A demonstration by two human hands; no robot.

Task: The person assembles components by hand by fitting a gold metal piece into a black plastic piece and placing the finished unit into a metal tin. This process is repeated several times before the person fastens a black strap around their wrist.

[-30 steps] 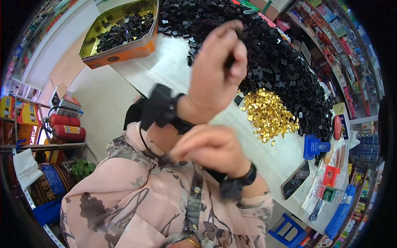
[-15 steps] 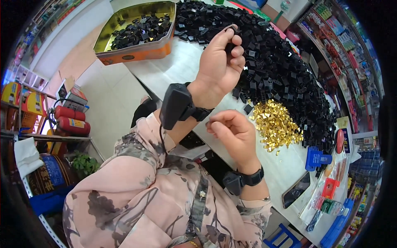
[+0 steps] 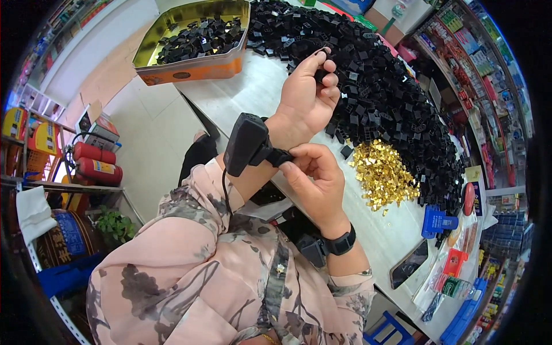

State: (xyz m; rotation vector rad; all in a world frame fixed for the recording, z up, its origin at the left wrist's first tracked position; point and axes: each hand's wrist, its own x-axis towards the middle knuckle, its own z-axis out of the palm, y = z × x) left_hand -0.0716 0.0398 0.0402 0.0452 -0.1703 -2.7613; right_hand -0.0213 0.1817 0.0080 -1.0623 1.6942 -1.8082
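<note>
My left hand (image 3: 305, 100) is raised palm up at the near edge of a heap of small black plastic pieces (image 3: 379, 98). Its fingers are curled in, and whatever lies between them, if anything, is hidden. Around that wrist sits a black strap (image 3: 279, 157) with a boxy black device (image 3: 246, 144) on it. My right hand (image 3: 322, 184) pinches this strap between thumb and fingers. Beside my right hand, small shiny gold metal pieces (image 3: 384, 175) lie piled on the white table (image 3: 382, 238).
At the far left of the table an orange tin (image 3: 201, 73), gold inside, holds more black pieces. Toward the right lie a blue clip (image 3: 438, 221), a phone (image 3: 409, 264) and a plastic bottle (image 3: 457, 287). Red fire extinguishers (image 3: 99, 171) stand left, and stocked shelves (image 3: 477, 75) line the right.
My right hand has moved up and left to the strap on my left wrist and taken hold of it. My left hand stays nearly in place.
</note>
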